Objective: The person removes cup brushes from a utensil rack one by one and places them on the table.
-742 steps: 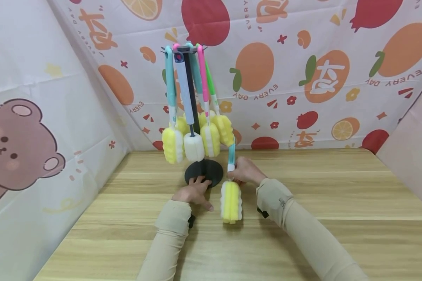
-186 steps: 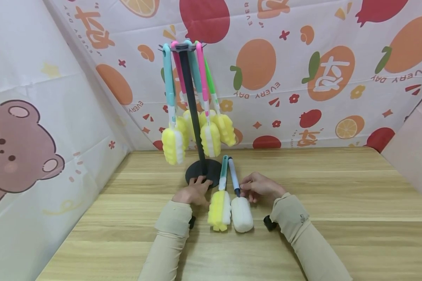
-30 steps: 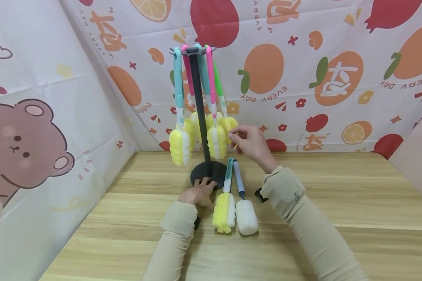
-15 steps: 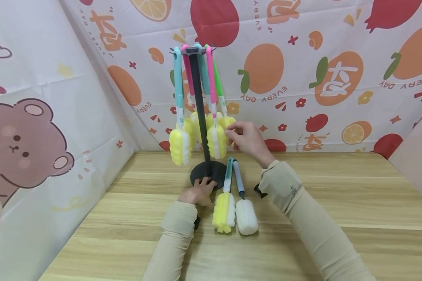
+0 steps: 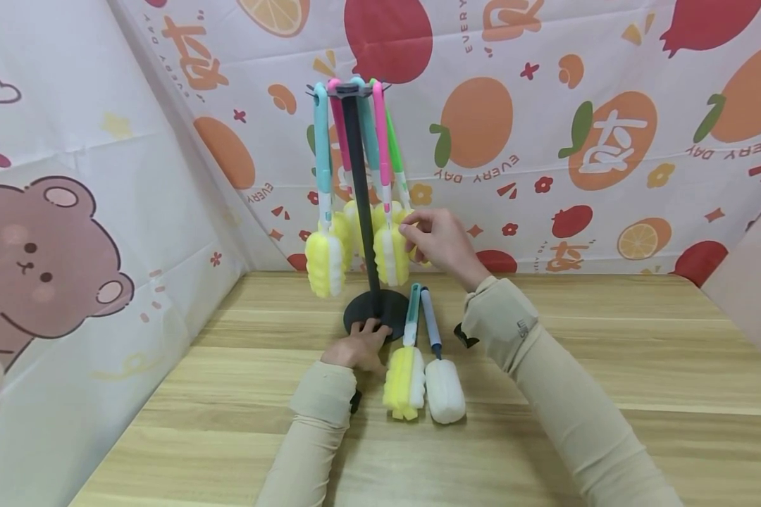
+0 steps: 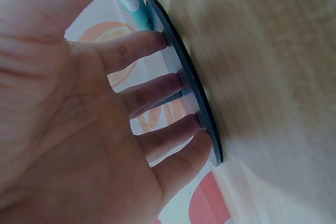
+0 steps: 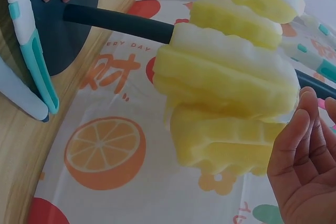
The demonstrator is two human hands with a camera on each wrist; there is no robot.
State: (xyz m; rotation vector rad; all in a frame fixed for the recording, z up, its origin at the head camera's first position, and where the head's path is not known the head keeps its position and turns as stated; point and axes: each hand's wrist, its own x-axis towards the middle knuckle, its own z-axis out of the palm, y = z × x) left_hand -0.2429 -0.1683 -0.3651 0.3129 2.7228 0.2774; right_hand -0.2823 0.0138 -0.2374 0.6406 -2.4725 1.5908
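Note:
My left hand (image 5: 358, 350) presses its spread fingertips on the round black base (image 6: 197, 85) of an upright rack. Several sponge bottle brushes hang from the rack's top, heads down. Beside the head of a pink-handled brush (image 5: 381, 141) is my right hand (image 5: 440, 239), its fingers bent and close to the thumb. In the right wrist view, the right hand's fingertips are near the neck end of a yellow-and-white sponge head (image 7: 226, 72); no firm hold on it shows. Part of a green-handled brush (image 5: 394, 144) is hidden behind the right hand.
Two brushes lie on the wooden table (image 5: 609, 352) right of the base: a teal-handled one with a yellow-and-white head (image 5: 404, 384), and a pale blue-handled one with a white head (image 5: 445, 391). A fruit-print cloth (image 5: 545, 127) hangs behind.
Earlier, a teal brush and then a pale blue one came to lie on the table. Over the last second, my right hand moves left and slightly up to the pink-handled brush; the left stays on the base.

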